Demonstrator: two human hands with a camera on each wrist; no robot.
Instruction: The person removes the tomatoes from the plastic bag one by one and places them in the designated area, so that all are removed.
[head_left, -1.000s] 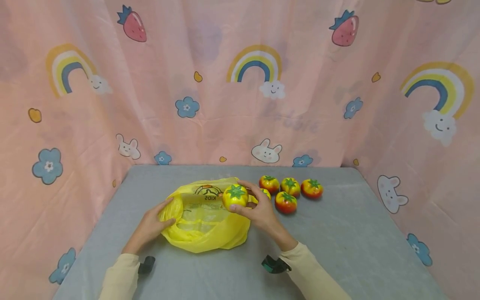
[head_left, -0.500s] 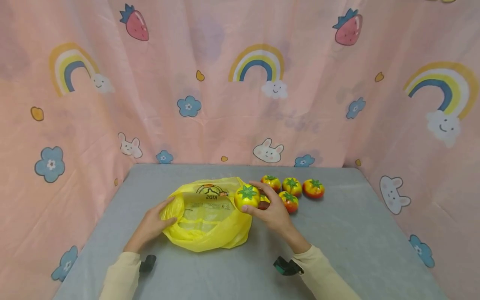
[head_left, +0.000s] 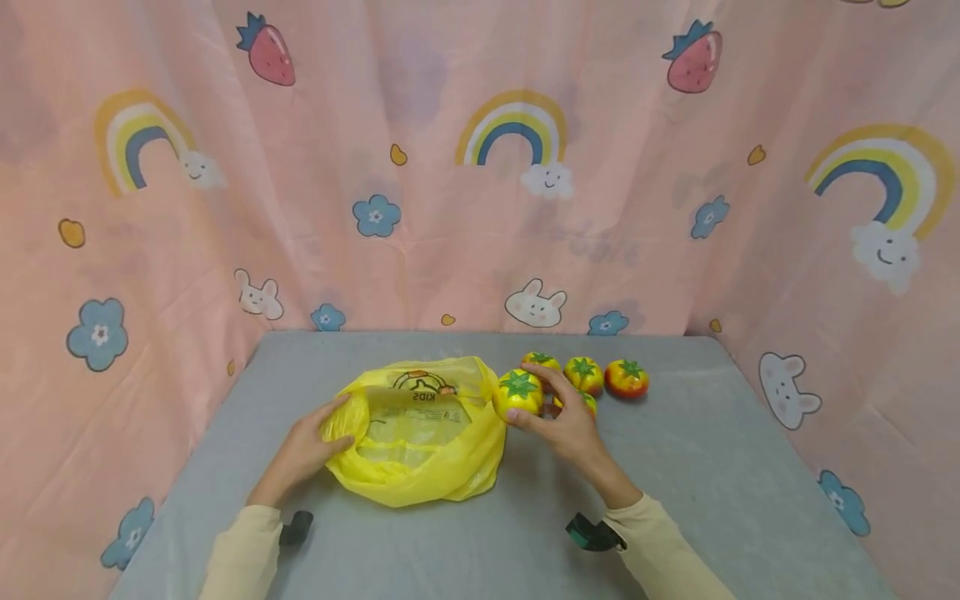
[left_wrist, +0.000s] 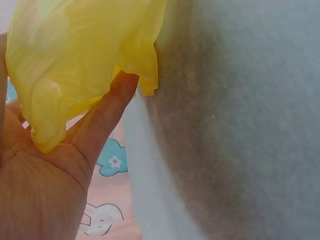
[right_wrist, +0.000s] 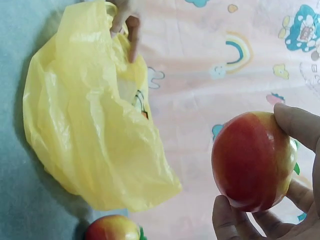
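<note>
My left hand (head_left: 303, 450) holds the left side of a yellow plastic bag (head_left: 457, 467), whose wide mouth faces up and toward me. In the left wrist view, the bag's film (left_wrist: 85, 55) lies between the thumb and the other fingers. Just off the bag's right edge, my right hand (head_left: 573, 429) grips a toy tomato (head_left: 517, 396) between thumb and fingers, green leafy top facing me. The right wrist view shows the held tomato's red underside (right_wrist: 250, 162), raised above the table. No tomato shows inside the bag's mouth.
Several more red-and-yellow tomatoes, one at the right end (head_left: 627, 379) and another in the middle (head_left: 583, 375), sit on the grey table (head_left: 720, 467) behind my right hand. The hand partly covers the nearer ones. A pink patterned curtain (head_left: 450, 258) surrounds the table's back and sides.
My right hand has moved to the right with the tomato, from over the bag's right rim to beside it. The left hand and the bag stay nearly the same.
</note>
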